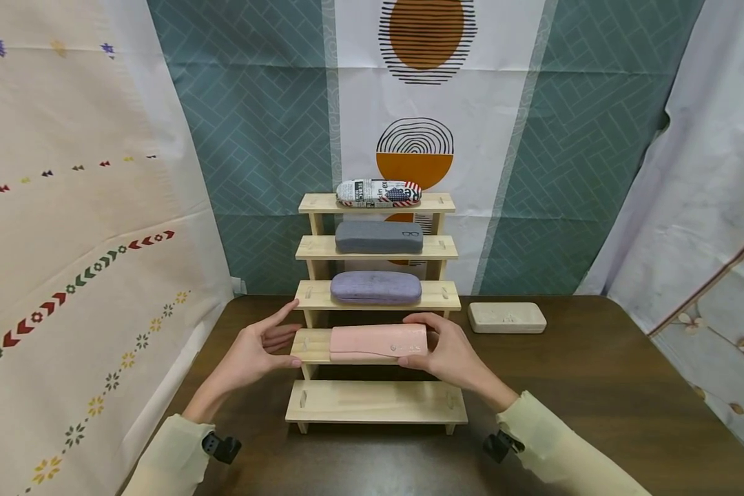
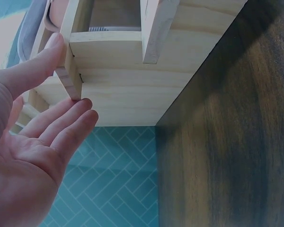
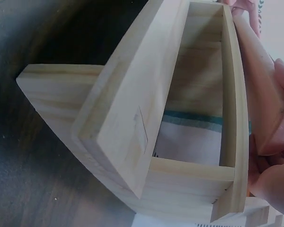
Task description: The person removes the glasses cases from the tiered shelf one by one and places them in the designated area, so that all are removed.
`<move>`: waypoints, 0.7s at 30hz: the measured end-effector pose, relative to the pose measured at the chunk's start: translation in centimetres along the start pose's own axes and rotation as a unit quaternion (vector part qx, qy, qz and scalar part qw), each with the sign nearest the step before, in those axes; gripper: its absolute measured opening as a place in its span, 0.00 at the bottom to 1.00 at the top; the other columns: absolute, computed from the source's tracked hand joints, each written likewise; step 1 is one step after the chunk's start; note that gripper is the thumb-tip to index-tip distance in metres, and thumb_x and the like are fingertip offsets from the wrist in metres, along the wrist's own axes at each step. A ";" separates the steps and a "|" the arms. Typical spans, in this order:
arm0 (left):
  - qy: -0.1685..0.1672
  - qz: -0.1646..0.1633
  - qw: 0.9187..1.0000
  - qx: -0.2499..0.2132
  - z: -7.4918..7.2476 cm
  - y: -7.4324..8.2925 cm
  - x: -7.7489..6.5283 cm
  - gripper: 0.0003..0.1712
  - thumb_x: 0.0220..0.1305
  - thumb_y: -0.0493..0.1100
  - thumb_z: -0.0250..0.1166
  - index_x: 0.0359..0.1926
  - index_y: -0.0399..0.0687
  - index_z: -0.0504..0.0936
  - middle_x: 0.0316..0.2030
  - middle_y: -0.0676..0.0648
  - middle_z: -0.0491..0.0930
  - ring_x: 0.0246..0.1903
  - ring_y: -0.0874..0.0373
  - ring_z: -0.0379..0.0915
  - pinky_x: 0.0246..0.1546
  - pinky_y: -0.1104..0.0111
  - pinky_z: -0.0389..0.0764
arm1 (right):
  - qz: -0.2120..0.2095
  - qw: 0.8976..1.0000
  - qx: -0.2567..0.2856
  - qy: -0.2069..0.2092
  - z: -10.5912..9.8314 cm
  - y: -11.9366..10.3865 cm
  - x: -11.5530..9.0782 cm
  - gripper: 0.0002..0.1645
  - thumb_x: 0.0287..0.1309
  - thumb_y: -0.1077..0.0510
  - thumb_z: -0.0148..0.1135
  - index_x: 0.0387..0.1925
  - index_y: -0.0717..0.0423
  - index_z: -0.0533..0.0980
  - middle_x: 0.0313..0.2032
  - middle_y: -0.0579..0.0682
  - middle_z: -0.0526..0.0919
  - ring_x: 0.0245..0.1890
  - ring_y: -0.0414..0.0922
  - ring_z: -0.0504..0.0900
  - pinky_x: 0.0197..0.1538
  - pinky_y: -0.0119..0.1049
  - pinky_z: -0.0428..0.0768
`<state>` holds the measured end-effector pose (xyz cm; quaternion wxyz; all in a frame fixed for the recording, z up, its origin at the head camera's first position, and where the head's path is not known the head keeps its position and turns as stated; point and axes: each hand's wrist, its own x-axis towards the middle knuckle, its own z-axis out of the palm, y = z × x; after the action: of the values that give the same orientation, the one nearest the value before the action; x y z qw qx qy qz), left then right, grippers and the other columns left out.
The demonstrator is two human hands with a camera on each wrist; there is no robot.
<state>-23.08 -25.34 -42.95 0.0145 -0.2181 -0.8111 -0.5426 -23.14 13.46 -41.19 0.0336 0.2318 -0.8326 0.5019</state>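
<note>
A wooden tiered stand (image 1: 376,401) holds cases on its steps. A pink glasses case (image 1: 372,342) lies on the second step from the bottom. My right hand (image 1: 446,350) grips its right end, thumb in front and fingers over the top and behind. In the right wrist view, the pink case (image 3: 262,90) is seen from its end beside the step. My left hand (image 1: 254,351) is at the left end of that step, fingers extended, thumb at the front corner. The left wrist view shows the left hand's thumb and fingertips (image 2: 87,116) against the board's end.
Higher steps carry a purple glasses case (image 1: 375,287), a grey glasses case (image 1: 379,237) and a newsprint-patterned case (image 1: 378,193). A white case (image 1: 507,317) lies on the dark wooden table (image 1: 564,393), right of the stand. Patterned cloths hang behind and at both sides.
</note>
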 end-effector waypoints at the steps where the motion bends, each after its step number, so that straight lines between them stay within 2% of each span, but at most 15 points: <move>1: 0.000 0.000 1.000 -0.001 0.0 0.0 0.0 0.63 0.50 0.29 0.83 0.83 0.59 0.62 0.66 0.30 0.75 0.65 0.39 0.75 0.60 0.47 0.79 | 0.000 1.000 0.007 0.002 0.0 0.0 -0.1 0.40 0.46 0.55 0.88 0.61 0.56 0.80 0.55 0.55 0.83 0.50 0.53 0.86 0.52 0.50 0.85; 5: 0.001 -0.001 1.000 0.000 0.0 0.0 0.0 0.63 0.50 0.29 0.84 0.83 0.59 0.62 0.67 0.31 0.75 0.65 0.39 0.75 0.60 0.49 0.80 | 0.003 0.999 0.041 0.004 -0.2 0.2 -0.4 0.38 0.48 0.56 0.87 0.61 0.55 0.80 0.57 0.58 0.81 0.53 0.55 0.86 0.52 0.50 0.85; 10: 0.002 0.000 1.000 0.000 0.0 -0.1 0.0 0.63 0.49 0.29 0.84 0.83 0.59 0.62 0.67 0.32 0.75 0.65 0.39 0.76 0.60 0.48 0.80 | 0.016 0.997 0.071 0.003 -0.8 0.2 -0.8 0.37 0.48 0.57 0.86 0.61 0.54 0.80 0.55 0.58 0.82 0.48 0.53 0.87 0.46 0.47 0.87; 15: 0.004 0.001 1.000 0.007 0.0 -0.1 0.0 0.63 0.50 0.30 0.84 0.83 0.59 0.62 0.67 0.32 0.74 0.65 0.39 0.76 0.60 0.49 0.80 | 0.008 0.998 0.056 0.011 -1.7 0.2 -1.4 0.38 0.48 0.57 0.87 0.61 0.56 0.80 0.53 0.56 0.83 0.47 0.51 0.85 0.46 0.45 0.87; 21: 0.004 0.001 1.000 0.011 0.0 -0.1 0.0 0.63 0.50 0.31 0.84 0.83 0.59 0.62 0.68 0.33 0.75 0.65 0.39 0.76 0.60 0.50 0.81 | -0.010 1.000 0.015 0.021 -3.2 0.3 -2.4 0.37 0.47 0.53 0.87 0.59 0.50 0.81 0.51 0.49 0.85 0.47 0.49 0.83 0.50 0.41 0.84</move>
<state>-23.10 -25.43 -43.08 0.0206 -0.2168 -0.8169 -0.5341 -21.73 17.10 -40.57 0.0529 0.2304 -0.8219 0.5183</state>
